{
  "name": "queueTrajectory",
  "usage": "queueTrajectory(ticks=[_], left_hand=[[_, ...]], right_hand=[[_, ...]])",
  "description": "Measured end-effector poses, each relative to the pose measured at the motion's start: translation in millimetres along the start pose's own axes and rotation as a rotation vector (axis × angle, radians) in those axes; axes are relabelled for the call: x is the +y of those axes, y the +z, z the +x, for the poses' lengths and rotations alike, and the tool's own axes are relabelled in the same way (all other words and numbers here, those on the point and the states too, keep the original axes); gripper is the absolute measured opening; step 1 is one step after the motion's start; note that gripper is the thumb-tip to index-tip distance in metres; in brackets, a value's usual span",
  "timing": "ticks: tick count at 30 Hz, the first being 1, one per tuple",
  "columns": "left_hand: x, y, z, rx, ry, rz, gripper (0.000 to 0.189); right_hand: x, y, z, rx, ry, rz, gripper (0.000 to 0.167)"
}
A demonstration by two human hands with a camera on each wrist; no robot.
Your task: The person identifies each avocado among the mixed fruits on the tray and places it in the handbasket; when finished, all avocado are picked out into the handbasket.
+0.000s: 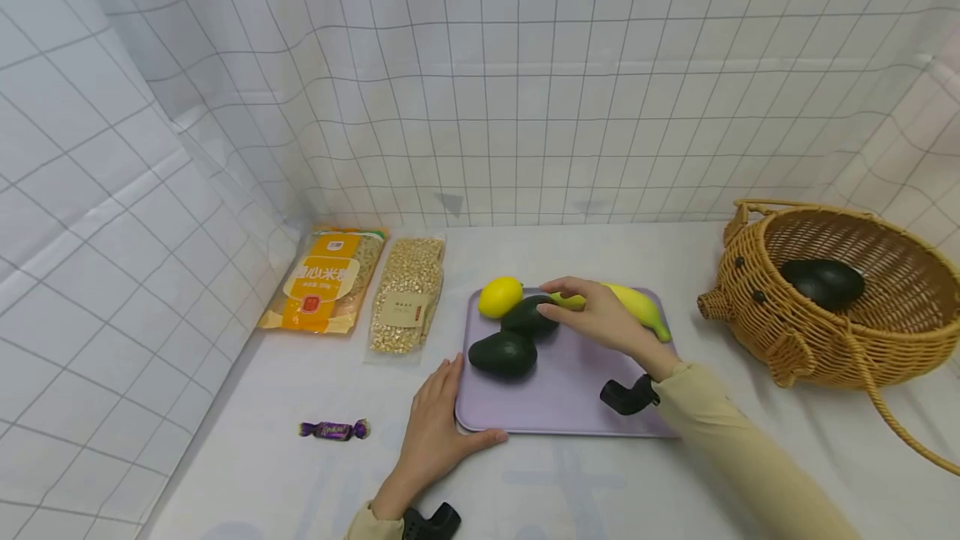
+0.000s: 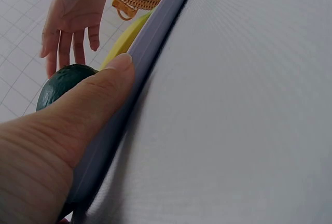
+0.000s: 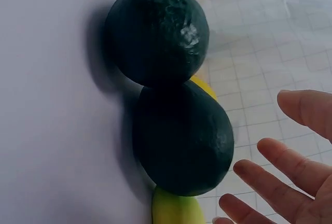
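Observation:
My left hand [image 1: 435,423] rests at the near left corner of a lilac tray [image 1: 570,394], fingers along the side and thumb along the front rim. Over the tray, my right hand [image 1: 600,319] hovers with spread, loosely bent fingers beside the farther avocado [image 1: 528,317]. A gap shows between those fingertips and the avocado [image 3: 184,141] in the right wrist view. The nearer avocado [image 1: 502,355] lies against it on the tray. A lemon [image 1: 500,297] sits at the back left corner, and a banana [image 1: 637,311], partly hidden by my right hand, lies along the back right.
To the right stands a wicker pig-shaped basket [image 1: 750,319] holding another avocado [image 1: 822,283], its handle hanging forward. Left of the tray lie an orange-labelled grain bag [image 1: 326,282], a clear bag of pale kernels [image 1: 407,294] and a purple wrapped candy [image 1: 334,430]. Gridded curtain [image 1: 525,107] closes the back.

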State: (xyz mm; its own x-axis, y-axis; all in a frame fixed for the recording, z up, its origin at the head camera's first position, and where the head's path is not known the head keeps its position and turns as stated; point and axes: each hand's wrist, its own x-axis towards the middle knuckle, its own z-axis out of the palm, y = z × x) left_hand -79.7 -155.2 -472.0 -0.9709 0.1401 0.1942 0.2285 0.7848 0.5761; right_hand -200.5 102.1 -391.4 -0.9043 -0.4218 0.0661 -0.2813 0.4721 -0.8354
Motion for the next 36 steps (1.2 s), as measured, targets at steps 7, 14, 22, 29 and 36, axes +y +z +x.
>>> queueTrajectory(ticks=[7, 14, 22, 29, 36], left_hand=[[0.8, -0.8, 0.5, -0.013, -0.009, -0.006, 0.117], [0.0, -0.8, 0.2, -0.014, -0.006, 0.004, 0.116], [-0.8, 0.2, 0.8, -0.018, -0.013, -0.001, 0.116], [0.1, -0.8, 0.3, -0.023, -0.014, 0.003, 0.116], [-0.9, 0.1, 0.4, -0.016, -0.005, 0.008, 0.115]], right_hand=[[4, 8, 7.6, -0.038, -0.020, -0.036, 0.053], [7, 16, 13.2, 0.009, -0.082, -0.106, 0.051], [10, 24, 13.8, 0.038, -0.068, -0.138, 0.054], [14, 29, 12.1, 0.036, -0.026, -0.141, 0.059], [16, 33, 8.9, 0.027, -0.024, -0.120, 0.062]])
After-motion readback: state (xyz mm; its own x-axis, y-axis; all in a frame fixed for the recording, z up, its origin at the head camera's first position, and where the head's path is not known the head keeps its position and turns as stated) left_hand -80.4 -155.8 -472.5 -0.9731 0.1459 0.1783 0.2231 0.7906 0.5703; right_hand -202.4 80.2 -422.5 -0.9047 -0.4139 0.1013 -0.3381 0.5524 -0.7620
